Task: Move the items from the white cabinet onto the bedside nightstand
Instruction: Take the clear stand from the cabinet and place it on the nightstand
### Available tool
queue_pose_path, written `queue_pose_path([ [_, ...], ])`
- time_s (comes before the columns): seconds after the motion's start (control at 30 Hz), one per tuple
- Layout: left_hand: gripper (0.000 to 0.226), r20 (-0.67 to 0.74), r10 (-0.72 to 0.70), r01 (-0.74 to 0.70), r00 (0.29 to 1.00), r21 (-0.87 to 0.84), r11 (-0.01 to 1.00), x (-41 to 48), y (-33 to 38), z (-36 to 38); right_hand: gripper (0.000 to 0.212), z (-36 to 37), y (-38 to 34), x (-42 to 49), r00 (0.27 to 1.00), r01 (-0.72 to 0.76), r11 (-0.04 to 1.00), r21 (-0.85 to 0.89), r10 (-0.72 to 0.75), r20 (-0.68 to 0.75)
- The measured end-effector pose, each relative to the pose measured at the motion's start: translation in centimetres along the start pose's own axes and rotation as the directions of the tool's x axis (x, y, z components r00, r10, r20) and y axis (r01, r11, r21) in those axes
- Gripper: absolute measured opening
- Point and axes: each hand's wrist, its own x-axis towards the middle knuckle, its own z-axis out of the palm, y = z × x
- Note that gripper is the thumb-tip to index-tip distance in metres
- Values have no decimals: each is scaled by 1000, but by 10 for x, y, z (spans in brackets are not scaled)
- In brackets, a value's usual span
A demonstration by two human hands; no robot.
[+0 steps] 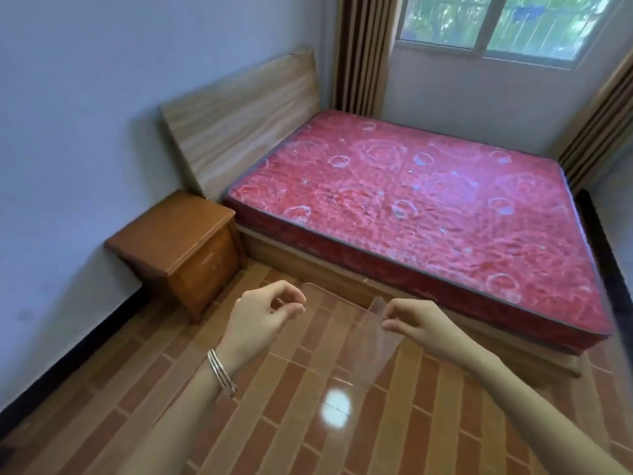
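Observation:
I hold a clear, see-through plastic stand (329, 334) in front of me above the tiled floor. My left hand (263, 320) pinches its left edge, and silver bangles hang on that wrist. My right hand (416, 325) pinches the upright clear flap on its right side. The brown wooden nightstand (171, 234) stands ahead to the left, against the wall beside the bed, with nothing on its top. The white cabinet is out of view.
A bed with a red patterned mattress (428, 207) and a light wooden headboard (239, 118) fills the middle and right. Curtains (363, 53) and a window lie beyond it. Glossy brick-pattern floor (308, 423) runs between me and the nightstand.

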Motion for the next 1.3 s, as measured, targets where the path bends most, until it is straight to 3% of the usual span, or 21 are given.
queue_pose_path([
  [0.07,7,-47,-30,29,998,-25,999,0,-15,-19,11,11,-9,30,998,12,998,60,-15,63],
  [0.2,26,-143,-24,21,989,-20,1000,5,-39,-49,12,24,-19,94,988,34,979,202,-63,141],
  [0.4,38,-220,155,-77,963,329,941,34,-86,-79,15,35,-24,193,956,6,928,371,-115,271],
  [0.47,31,-238,208,-101,949,396,913,52,-94,-87,18,34,-25,223,933,3,918,397,-145,328],
  [0.57,7,-253,258,-154,932,367,917,93,-98,-99,17,30,-23,275,920,-13,916,402,-147,363],
  [0.7,15,-251,263,-154,932,381,912,152,-112,-115,11,20,-19,339,921,21,958,287,-130,368],
  [0.8,13,-302,199,-57,932,420,906,188,-118,-119,18,2,-28,377,900,62,969,239,-158,406],
  [0.93,4,-360,23,124,933,380,917,214,-136,-124,28,-7,-46,409,864,106,944,313,-243,441],
  [1.0,7,-384,-63,212,921,360,908,222,-149,-129,24,-3,-51,424,863,149,944,295,-270,427],
  [1.17,4,-482,-160,341,861,314,886,241,-176,-149,29,19,-69,470,847,233,929,286,-339,410],
  [1.3,3,-568,-245,417,786,193,888,256,-208,-181,47,47,-70,515,835,200,969,143,-245,492],
])
